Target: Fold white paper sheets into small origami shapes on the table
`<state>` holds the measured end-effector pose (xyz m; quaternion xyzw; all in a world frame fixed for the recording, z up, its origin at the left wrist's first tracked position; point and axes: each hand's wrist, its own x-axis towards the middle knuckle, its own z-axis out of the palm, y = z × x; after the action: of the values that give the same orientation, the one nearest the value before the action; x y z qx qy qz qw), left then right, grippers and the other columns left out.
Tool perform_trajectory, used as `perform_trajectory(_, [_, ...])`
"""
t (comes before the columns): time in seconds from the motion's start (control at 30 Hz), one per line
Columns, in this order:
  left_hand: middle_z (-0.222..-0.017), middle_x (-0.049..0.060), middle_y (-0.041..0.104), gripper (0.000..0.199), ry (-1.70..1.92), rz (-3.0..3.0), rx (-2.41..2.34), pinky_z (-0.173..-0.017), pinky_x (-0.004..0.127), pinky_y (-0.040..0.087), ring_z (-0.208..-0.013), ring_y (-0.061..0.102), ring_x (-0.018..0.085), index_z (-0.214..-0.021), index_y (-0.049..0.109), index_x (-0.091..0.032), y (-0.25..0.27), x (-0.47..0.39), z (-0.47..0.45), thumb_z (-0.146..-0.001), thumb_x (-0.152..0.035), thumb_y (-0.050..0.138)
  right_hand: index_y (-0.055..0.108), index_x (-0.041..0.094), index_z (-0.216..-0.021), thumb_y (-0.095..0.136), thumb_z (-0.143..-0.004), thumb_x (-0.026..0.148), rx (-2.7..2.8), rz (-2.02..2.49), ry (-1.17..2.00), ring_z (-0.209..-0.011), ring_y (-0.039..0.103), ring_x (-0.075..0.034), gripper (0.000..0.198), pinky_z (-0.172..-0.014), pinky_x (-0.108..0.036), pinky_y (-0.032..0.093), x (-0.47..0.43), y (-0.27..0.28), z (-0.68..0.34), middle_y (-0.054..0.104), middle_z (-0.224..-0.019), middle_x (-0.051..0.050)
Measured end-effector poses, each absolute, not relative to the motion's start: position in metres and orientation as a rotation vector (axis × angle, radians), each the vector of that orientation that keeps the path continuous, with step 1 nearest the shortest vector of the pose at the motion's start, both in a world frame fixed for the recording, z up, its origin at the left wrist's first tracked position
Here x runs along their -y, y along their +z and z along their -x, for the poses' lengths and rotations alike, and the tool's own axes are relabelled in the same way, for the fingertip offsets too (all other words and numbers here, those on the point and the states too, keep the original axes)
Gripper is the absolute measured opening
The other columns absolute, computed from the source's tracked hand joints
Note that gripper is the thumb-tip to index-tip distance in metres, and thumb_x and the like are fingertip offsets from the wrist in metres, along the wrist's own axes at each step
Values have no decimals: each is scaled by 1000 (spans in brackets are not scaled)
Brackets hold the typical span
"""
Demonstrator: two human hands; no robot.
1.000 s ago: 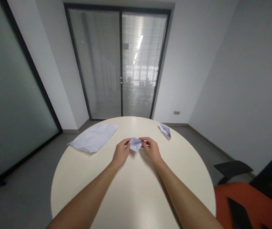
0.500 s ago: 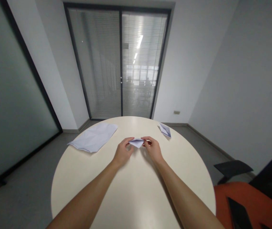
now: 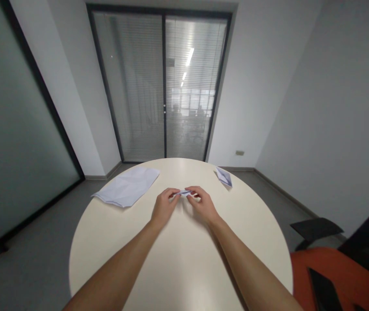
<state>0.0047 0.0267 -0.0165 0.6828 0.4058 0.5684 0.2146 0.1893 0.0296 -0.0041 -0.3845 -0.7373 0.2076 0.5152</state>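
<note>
Between my two hands, over the middle of the far half of the table, is a small folded white paper (image 3: pixel 183 193). My left hand (image 3: pixel 166 205) pinches its left end, thumb on the near side and fingers behind. On the other end, my right hand (image 3: pixel 203 203) grips the paper the same way. Only a thin sliver of the paper shows, seen nearly edge-on; the fingers cover both ends.
A stack of creased white paper sheets (image 3: pixel 128 185) lies at the table's far left. Another folded paper (image 3: pixel 224 176) sits near the far right edge of the round cream table (image 3: pixel 181 255). An orange chair (image 3: pixel 340 276) with black armrests stands at the right.
The paper has tilted and flattened, so less of its face shows. My right hand has shifted left, closer to my left hand, and its thumb is now more extended along the near side.
</note>
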Motion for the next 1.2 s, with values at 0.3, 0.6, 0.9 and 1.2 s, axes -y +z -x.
perform_trajectory(0.3, [-97, 6, 73, 12, 1537, -1922, -1180, -85, 32, 55, -92, 68, 18, -96, 70, -19, -20, -29, -4, -89, -25, 62, 74, 26, -103, 67, -89, 37, 1845, 929, 376, -95, 61, -21, 19, -81, -34, 48, -25, 2, -189, 71, -103, -6])
perform_trajectory(0.6, [-100, 3, 74, 14, 1467, -2207, -1201, -102, 41, 46, -98, 67, 21, -99, 71, -24, -10, -19, -6, -94, -30, 61, 75, 26, -98, 62, -92, 41, 1867, 934, 372, -96, 62, -22, 20, -84, -36, 48, -26, 1, -190, 73, -99, -7])
perform_trajectory(0.9, [-90, 3, 72, 9, 1462, -2255, -1241, -85, 33, 48, -89, 64, 20, -90, 69, -21, -6, -18, -4, -92, -26, 61, 76, 27, -97, 64, -92, 40, 1901, 921, 342, -92, 63, -22, 18, -83, -36, 48, -24, 2, -188, 74, -95, -6])
perform_trajectory(1.2, [-86, 2, 71, 8, 1438, -2239, -1239, -82, 31, 48, -86, 64, 19, -85, 68, -22, -5, -15, -4, -90, -22, 62, 74, 26, -95, 60, -94, 37, 1964, 927, 329, -92, 62, -22, 18, -83, -36, 48, -20, 7, -188, 73, -93, -6])
